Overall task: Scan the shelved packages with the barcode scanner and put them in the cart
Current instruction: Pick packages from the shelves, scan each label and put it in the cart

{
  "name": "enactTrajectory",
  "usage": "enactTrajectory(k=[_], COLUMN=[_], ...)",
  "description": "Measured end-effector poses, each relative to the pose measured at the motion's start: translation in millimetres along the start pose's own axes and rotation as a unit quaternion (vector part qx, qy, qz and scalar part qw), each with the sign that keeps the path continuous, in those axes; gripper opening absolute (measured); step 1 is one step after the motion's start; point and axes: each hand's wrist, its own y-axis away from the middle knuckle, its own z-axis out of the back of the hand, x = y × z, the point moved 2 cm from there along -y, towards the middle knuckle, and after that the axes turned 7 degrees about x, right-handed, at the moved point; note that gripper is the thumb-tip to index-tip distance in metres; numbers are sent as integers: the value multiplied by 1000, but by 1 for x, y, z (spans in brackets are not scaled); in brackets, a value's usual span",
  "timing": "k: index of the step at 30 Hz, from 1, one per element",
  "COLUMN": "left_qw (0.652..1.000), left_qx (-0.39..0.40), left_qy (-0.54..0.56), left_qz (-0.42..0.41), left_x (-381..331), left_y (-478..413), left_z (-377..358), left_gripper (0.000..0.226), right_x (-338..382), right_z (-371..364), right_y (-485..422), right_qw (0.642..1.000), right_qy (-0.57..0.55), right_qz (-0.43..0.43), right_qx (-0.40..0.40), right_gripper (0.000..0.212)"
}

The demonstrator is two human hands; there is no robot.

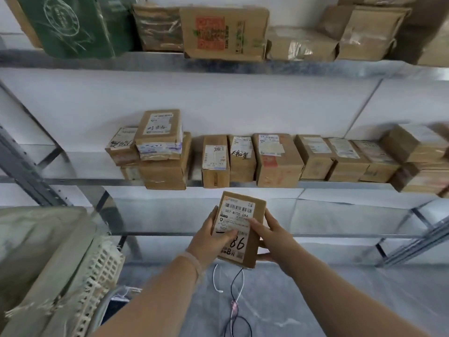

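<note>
A small cardboard package (255, 210) with a white barcode label and a handwritten "86" is held up in front of me, below the middle shelf. My left hand (209, 235) grips its left side with the thumb across the label. My right hand (268, 235) grips its right side, fingers underneath. Several more labelled cardboard packages (277, 159) stand in a row on the middle shelf (97, 181). No barcode scanner is visible. At the lower left is the cart (102, 271), a pale slatted basket with a cloth-like cover over it.
Larger boxes (223, 32) and a green carton (70, 25) fill the top shelf. The lower shelf level (315, 235) behind the held package looks bare. Thin white and black cables (233, 288) hang below my hands over the grey floor. Metal shelf posts stand left and right.
</note>
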Motion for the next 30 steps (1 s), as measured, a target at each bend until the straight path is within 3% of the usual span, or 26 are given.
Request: enactTrajectory(k=[2, 4, 8, 10, 12, 16, 26, 30], left_qw=[1000, 999, 996, 996, 997, 999, 995, 993], left_qx=[-7, -27, -76, -75, -56, -28, -95, -118], left_qy=[15, 17, 38, 45, 41, 39, 34, 18], left_qz=[10, 24, 39, 32, 26, 10, -17, -22], left_x=[17, 33, 74, 89, 100, 126, 190, 217], left_y=[-9, -16, -40, -51, -60, -82, -188, -239], left_z=[-6, -12, -19, -18, -14, -3, 15, 20], left_gripper=[34, 39, 74, 64, 50, 54, 52, 54], right_x=[-11, -23, -54, -70, -83, -99, -133, -149], right_z=[4, 4, -9, -17, -21, -24, -19, -2], right_y=[-12, -26, -52, -68, -84, -115, -229, -288], right_qw=[1000, 1000, 993, 993, 993, 989, 987, 988], right_qy=[4, 19, 103, 103, 97, 124, 105, 108], right_qz=[-15, -11, 39, 43, 38, 46, 59, 70], right_qx=[7, -4, -33, -37, -50, -69, -104, -88], right_gripper=[42, 60, 79, 82, 82, 76, 77, 60])
